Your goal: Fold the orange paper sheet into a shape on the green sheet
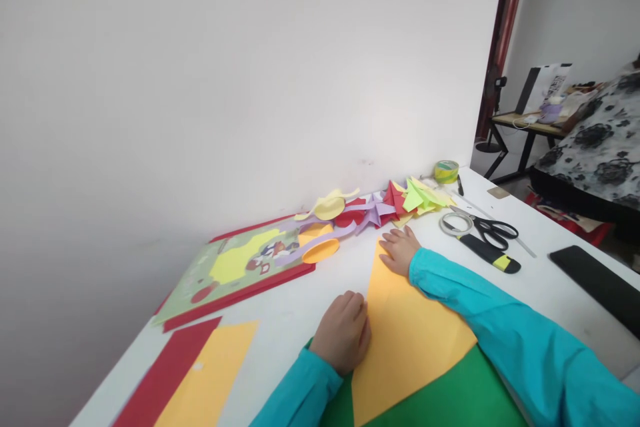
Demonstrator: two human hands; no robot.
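The only writing we can find is too small or blurred to read with confidence: dark lettering on a white box [545, 90] at the upper right of the frame, and faint print on a pale green illustrated sheet [197, 290] at centre left, where we make out one red shape resembling a D.

At the lower centre lies a sheet of yellow-orange paper [410, 340], matte and plain, narrowing to a point at its top. Its right corner is sharp, a faint crease shows near that corner, and its lower edge slants across a flat green sheet [450, 397] beneath it.

We see the left hand [345, 330] with fingers curled at the paper's left edge; we cannot tell whether it pinches that edge. The right hand [400, 250] lies unclenched, its fingers loosely bent over the paper's top tip. Both sleeves are turquoise.

Right of centre we see black-handled scissors [479, 221], a black-and-yellow utility knife [483, 250] and a roll of yellow-green tape [447, 176]. Pointed folded-paper shapes in lilac, red and lime [423, 197] gather near the wall, above the right hand in the frame.
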